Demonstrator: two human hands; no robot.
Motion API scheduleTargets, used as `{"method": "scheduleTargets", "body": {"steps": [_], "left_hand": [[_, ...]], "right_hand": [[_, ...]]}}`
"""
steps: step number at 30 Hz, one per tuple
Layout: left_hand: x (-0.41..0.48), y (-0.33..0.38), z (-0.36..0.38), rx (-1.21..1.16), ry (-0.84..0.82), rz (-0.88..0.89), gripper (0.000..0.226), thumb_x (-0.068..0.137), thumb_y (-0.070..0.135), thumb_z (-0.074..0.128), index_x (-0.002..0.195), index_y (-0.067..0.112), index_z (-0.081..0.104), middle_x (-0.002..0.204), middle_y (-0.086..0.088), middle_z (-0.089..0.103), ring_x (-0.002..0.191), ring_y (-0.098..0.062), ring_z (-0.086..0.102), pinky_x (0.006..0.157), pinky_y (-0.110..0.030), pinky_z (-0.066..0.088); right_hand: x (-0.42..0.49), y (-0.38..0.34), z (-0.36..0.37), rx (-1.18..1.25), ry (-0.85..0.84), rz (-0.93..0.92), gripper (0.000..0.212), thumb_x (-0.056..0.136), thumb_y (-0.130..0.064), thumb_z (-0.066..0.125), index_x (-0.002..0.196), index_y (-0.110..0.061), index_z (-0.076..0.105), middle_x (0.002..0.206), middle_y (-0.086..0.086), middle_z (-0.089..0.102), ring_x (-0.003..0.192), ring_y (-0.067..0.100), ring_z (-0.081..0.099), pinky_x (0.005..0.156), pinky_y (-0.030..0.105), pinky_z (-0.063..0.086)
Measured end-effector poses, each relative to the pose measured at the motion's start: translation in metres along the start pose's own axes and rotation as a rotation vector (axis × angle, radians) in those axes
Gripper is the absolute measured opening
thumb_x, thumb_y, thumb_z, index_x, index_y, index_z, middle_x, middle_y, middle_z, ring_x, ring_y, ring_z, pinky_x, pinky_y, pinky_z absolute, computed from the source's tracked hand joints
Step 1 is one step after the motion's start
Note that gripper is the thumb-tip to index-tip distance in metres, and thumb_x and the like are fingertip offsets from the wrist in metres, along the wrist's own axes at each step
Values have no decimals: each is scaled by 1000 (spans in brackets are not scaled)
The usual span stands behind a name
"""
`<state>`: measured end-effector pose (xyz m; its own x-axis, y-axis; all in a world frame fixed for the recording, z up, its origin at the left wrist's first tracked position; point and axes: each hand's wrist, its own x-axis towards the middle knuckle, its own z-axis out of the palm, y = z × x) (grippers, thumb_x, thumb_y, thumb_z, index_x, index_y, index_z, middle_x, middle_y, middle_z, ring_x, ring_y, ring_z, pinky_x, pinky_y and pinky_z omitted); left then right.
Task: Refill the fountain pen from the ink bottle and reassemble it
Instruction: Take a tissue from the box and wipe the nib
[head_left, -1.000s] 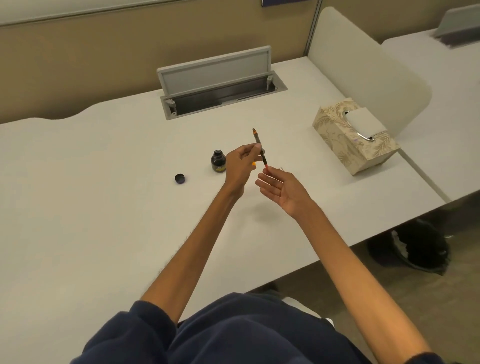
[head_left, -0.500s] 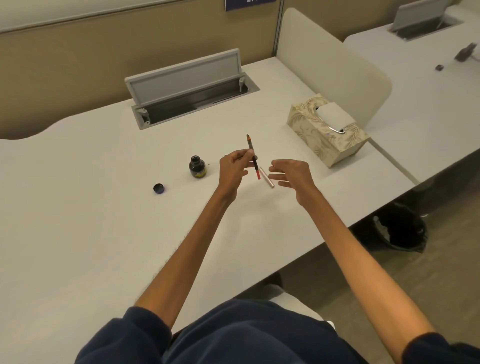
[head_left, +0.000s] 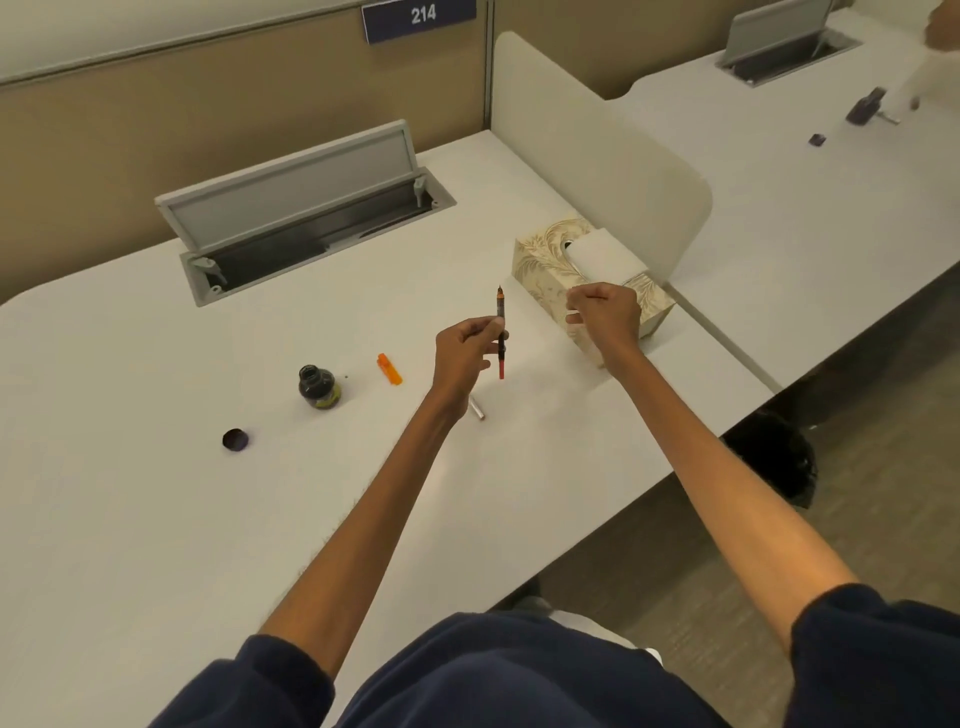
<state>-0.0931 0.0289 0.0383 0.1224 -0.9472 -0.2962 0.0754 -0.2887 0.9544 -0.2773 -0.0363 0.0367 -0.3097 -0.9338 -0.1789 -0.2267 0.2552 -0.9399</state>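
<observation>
Between the thumb and fingertips of the left hand (head_left: 465, 353) sits the pen (head_left: 501, 332), stripped to its inner part. It is pinched near its middle and held almost upright above the desk (head_left: 156, 519), nib at the top and red end hanging down. Just to the right, the right hand (head_left: 608, 317) is at the near corner of the tissue box (head_left: 545, 260). Its fingers are curled, and a white sliver at the fingertips suggests it is pinching a tissue (head_left: 597, 254).

I judge the step to be fetching a tissue to wipe the nib before the pen is put back together. To do it well, draw one sheet out slowly so the light box does not slide, and hold the nib upward so no ink runs or drips. Wipe with a gentle fold around the nib, without squeezing the ink tube.

Below the left wrist lies a silver tube (head_left: 478, 409), partly hidden, probably the barrel. An orange piece (head_left: 389, 369) lies near the open ink bottle (head_left: 318, 387), and the bottle cap (head_left: 235, 440) lies apart, to the bottle's left and nearer the person.
</observation>
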Motion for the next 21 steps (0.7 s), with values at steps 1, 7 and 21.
{"method": "scheduleTargets", "body": {"steps": [1,7,21], "left_hand": [[4,1,5,3,-2,-3,21,94,26,63,106,11,70,90,-1,72,81,-12,68,74,-30,49],[23,-1,28,-5,10,-38,20,94,27,64,104,12,71,89,0,71,80,-13,68,74,-29,49],[41,-10,30,-18,81,-85,19,94,27,64,103,12,72,86,3,72,79,-11,69,74,-30,50]], "right_hand": [[9,0,-3,-26,28,-15,9,81,-18,69,88,-14,74,80,-5,74,68,14,73,72,30,58],[60,5,-17,-295,182,-216,14,85,-22,67,95,-16,74,92,-1,74,87,16,69,78,27,49],[110,30,-13,-684,253,-402,23,89,-20,65,109,-15,74,121,4,65,115,25,50,89,41,34]]}}
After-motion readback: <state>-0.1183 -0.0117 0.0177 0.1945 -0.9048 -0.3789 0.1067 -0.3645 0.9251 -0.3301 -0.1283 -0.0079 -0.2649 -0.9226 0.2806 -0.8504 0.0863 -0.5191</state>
